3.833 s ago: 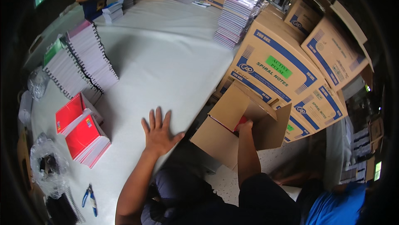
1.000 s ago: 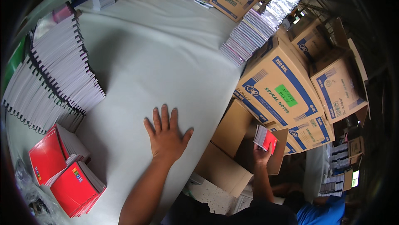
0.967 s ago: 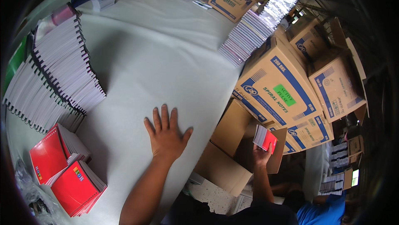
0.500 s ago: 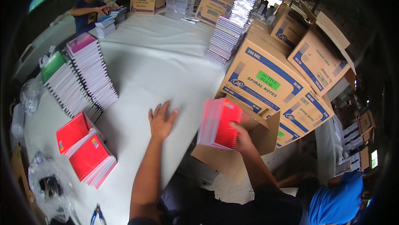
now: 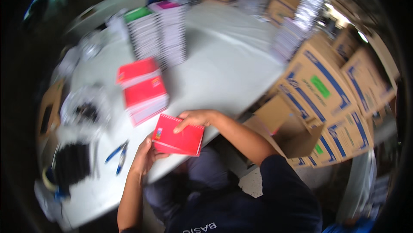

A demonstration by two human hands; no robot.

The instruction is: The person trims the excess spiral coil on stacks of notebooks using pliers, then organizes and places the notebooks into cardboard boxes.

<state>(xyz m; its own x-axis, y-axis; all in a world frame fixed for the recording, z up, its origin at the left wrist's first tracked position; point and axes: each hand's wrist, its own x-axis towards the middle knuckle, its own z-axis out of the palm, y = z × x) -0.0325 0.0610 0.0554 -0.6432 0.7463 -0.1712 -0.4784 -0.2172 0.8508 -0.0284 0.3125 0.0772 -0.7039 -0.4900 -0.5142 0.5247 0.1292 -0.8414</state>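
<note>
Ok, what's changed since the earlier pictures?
The right hand has brought the red spiral notebooks leftward from the open carton; the left hand has lifted off the pale tablecloth and now holds them too. The two red notebook stacks and blue-handled pliers stayed put.

"What's at lower centre?"
"Red notebooks (image 5: 183, 139); the right hand (image 5: 195, 118) grips their top edge, the left hand (image 5: 145, 155) cups their lower left corner."
"And lower left?"
"Blue-handled pliers (image 5: 122, 159) on the table (image 5: 219, 69)."

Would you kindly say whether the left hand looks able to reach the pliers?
Probably yes: the pliers lie on the table left of the left hand with nothing visible between, though it is at the held red notebooks.
</note>
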